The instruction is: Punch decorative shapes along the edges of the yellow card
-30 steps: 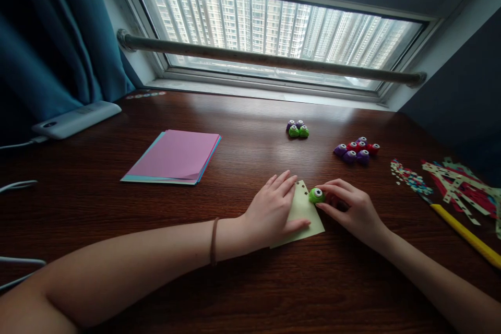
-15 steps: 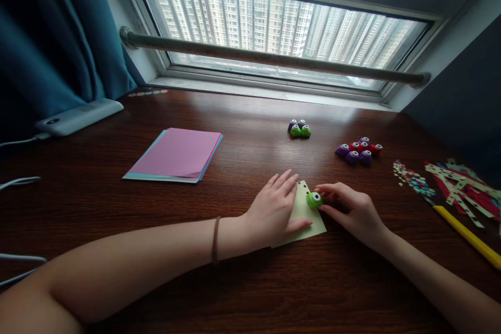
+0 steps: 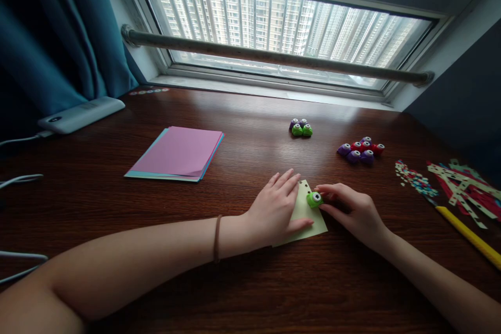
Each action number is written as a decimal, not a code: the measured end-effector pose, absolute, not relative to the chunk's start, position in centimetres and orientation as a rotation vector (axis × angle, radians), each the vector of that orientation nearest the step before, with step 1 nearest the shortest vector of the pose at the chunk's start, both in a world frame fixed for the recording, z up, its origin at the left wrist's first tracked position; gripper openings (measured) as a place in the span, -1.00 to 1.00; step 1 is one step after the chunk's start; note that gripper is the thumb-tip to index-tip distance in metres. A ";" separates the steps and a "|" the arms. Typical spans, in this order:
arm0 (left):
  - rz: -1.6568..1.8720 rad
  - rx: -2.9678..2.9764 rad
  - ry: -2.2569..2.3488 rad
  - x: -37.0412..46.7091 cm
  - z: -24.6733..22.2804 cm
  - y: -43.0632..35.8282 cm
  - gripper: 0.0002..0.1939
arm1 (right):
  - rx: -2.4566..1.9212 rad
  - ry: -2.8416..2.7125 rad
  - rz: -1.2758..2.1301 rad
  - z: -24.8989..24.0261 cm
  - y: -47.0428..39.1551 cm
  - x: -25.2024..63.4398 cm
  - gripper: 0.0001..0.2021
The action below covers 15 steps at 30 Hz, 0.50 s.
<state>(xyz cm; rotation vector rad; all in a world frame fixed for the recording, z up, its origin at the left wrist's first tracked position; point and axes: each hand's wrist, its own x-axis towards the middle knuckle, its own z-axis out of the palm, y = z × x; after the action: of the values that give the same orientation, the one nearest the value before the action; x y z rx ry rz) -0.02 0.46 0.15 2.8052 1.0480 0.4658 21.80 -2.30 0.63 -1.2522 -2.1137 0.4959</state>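
Observation:
A pale yellow sheet of paper (image 3: 304, 229) lies on the dark wooden table, partly covered by my left hand (image 3: 273, 211), which rests flat on it with fingers stretched out. On the paper's right edge sits a small green craft punch (image 3: 314, 199) with a white top bearing a dark flower-like mark. My right hand (image 3: 354, 211) holds this punch from the right between thumb and fingers. A few small punched holes show along the paper's edge, just above the punch.
A stack of coloured paper (image 3: 180, 151) lies left. Green and purple punches (image 3: 301, 129) stand behind my hands, with red and purple ones (image 3: 360, 150) further right. Paper confetti (image 3: 417, 180), cut strips (image 3: 462, 188) and a yellow-handled tool (image 3: 467, 235) lie right. A white phone-like device (image 3: 82, 115) is far left.
Both hands stay in place on the paper and the punch. The whole view has shifted very slightly; nothing else visibly differs.

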 end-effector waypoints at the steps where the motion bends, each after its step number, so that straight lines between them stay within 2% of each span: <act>1: 0.464 2.807 1.050 0.0 0.1 0.5 -0.23 | -1.254 -2.117 0.497 0.6 -2.3 21.8 -0.70; 8: 0.513 2.843 1.048 -0.1 0.4 0.3 -0.24 | -1.242 -2.132 0.491 0.8 -2.3 21.8 -0.69; 15: 0.583 2.874 0.963 -0.2 1.0 -0.1 -0.35 | -1.201 -2.127 0.451 0.4 -2.3 21.9 -0.66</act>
<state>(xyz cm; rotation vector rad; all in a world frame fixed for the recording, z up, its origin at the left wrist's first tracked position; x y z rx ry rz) -0.16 -0.13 0.99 2.8741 0.9628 0.5833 21.95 -2.27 0.39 -1.2012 -2.1265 0.4512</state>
